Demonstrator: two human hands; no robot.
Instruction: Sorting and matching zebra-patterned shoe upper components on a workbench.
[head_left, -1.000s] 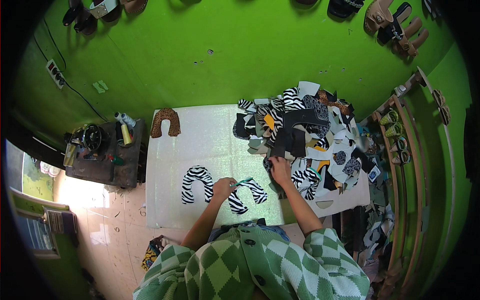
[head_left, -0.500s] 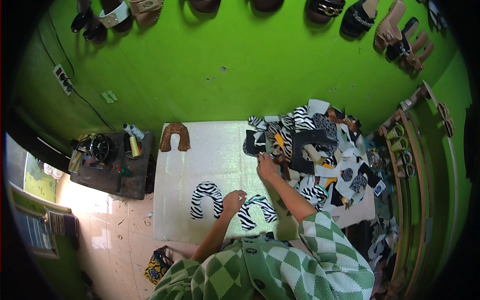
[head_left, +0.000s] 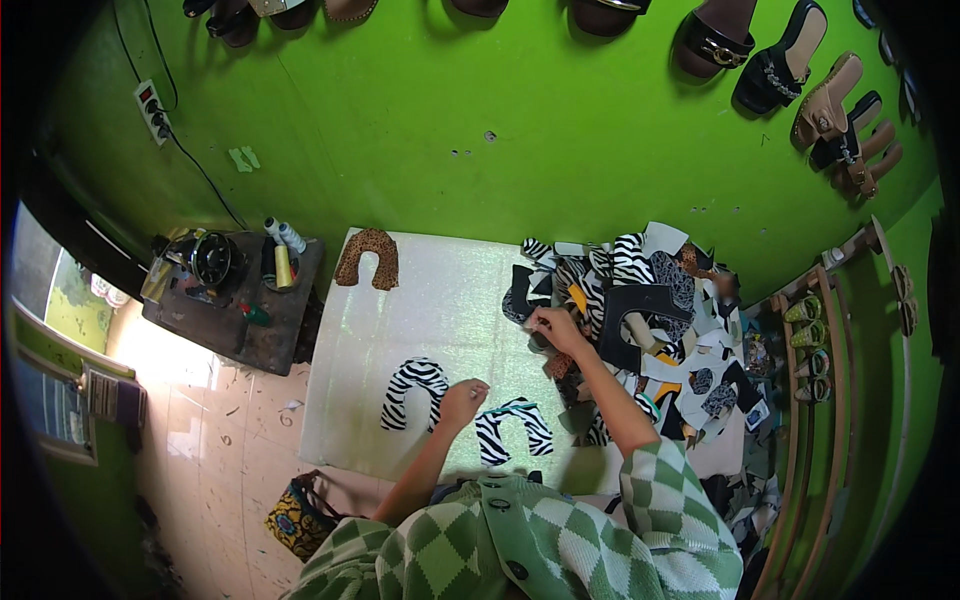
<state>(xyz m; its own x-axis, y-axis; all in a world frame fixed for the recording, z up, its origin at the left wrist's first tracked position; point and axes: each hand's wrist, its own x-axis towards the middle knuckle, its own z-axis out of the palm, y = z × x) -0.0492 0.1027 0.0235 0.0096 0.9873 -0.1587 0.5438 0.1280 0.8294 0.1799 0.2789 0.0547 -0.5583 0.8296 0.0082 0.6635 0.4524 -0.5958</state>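
My left hand (head_left: 462,404) hovers over the pale table with its fingers pressed together; whether anything small is between them I cannot make out. It is between two arch-shaped zebra-print pieces: the left zebra piece (head_left: 408,376), partly behind the hand, and the right zebra piece (head_left: 540,430), which has a green strip along its upper edge. My right hand (head_left: 560,328) is at the left edge of a heap of scraps, its fingers curled together beside a black piece (head_left: 516,295). What they pinch, if anything, is hidden. A leopard-print arch (head_left: 370,243) lies at the far left corner.
The scrap heap (head_left: 690,345) covers the table's (head_left: 450,300) right side. To the left stands a dark sewing table (head_left: 265,335) with thread cones (head_left: 283,265). A shoe rack (head_left: 800,400) runs along the right wall, and sandals (head_left: 780,70) hang ahead. A patterned bag (head_left: 300,515) sits low left.
The whole view has shifted with my head. The right zebra piece now lies straighter, slightly away from my left hand. My right hand stays by the scraps, its fingers more curled.
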